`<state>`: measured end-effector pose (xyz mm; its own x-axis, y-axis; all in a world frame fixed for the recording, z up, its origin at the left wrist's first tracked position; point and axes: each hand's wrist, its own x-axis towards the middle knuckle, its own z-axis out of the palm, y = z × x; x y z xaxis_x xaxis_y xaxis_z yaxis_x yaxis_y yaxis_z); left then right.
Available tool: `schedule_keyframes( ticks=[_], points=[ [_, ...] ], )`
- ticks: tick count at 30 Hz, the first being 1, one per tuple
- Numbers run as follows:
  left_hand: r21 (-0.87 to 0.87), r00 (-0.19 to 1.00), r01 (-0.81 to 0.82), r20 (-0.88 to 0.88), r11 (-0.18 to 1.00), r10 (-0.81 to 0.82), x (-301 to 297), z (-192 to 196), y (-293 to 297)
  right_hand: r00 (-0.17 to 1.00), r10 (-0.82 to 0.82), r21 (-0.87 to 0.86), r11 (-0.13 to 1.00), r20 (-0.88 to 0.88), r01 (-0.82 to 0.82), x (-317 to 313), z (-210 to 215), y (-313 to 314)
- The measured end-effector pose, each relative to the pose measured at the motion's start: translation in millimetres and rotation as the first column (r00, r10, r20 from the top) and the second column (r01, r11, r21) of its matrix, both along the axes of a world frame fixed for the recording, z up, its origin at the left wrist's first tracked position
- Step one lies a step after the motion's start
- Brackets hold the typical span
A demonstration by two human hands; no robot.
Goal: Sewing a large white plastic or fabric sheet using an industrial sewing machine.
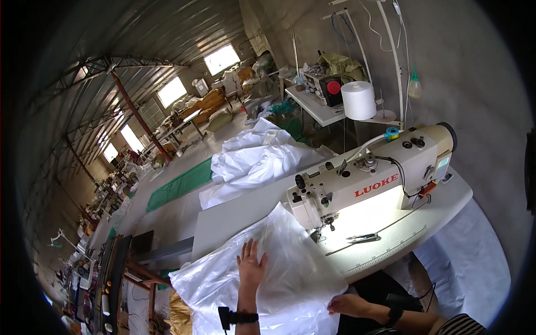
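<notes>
A shiny white translucent sheet (290,268) drapes over the left part of the sewing table and down toward me. My left hand (251,268) lies flat on it, fingers spread. At the sheet's right edge, my right hand (350,306) is closed, pinching the border near my lap. Just beyond the sheet stands a white sewing machine (363,184); its needle and presser foot (318,233) are beside the sheet's right side. Small thread snips (364,238) rest on the lit table top (391,245), to the right of the needle.
A large white thread cone (358,101) stands behind the machine. More white sheeting (257,151) is heaped beyond the table, near a green cloth strip (178,184) on the floor. White material (469,245) hangs at the right. A dark rack (120,268) stands at the left.
</notes>
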<state>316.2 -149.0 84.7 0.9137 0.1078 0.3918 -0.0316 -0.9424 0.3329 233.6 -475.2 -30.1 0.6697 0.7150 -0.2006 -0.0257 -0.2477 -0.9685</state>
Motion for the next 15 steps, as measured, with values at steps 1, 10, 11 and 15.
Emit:
schedule_keyframes(
  ticks=[1,10,11,15],
  points=[
    [0.036,0.998,-0.034,-0.052,0.999,0.036,16,-7,-4,0.984,0.157,0.027,0.987,-0.086,-0.156,-9,-1,1],
    [0.191,0.991,-0.029,-0.124,0.981,0.053,45,-55,-13,0.954,-0.138,-0.467,0.848,0.266,0.252,-19,74,-83],
    [0.105,0.994,-0.032,-0.098,0.994,0.043,46,-52,-18,0.874,-0.186,-0.401,0.833,0.448,0.382,-18,63,-75],
    [0.032,0.983,0.140,-0.126,0.990,-0.135,55,-54,-36,0.988,-0.019,-0.387,0.919,0.155,0.078,6,30,-30]
  ],
)
